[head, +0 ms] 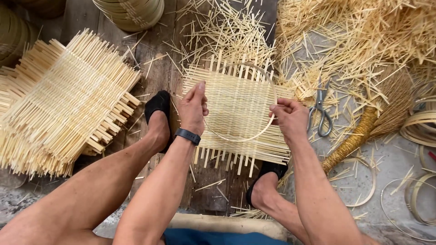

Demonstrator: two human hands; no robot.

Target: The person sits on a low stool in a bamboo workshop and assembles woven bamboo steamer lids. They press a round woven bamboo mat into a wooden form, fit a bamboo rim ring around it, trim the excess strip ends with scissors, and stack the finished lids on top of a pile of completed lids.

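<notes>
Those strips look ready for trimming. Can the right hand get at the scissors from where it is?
Probably yes: the scissors lie in the open just beside the right hand, nothing between, though its fingers grip the thin bamboo hoop.

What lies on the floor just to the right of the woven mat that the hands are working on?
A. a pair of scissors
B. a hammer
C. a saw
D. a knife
A: a pair of scissors with grey metal handles lies among loose bamboo strips right of the mat, near the right hand, beside a broom.
</notes>
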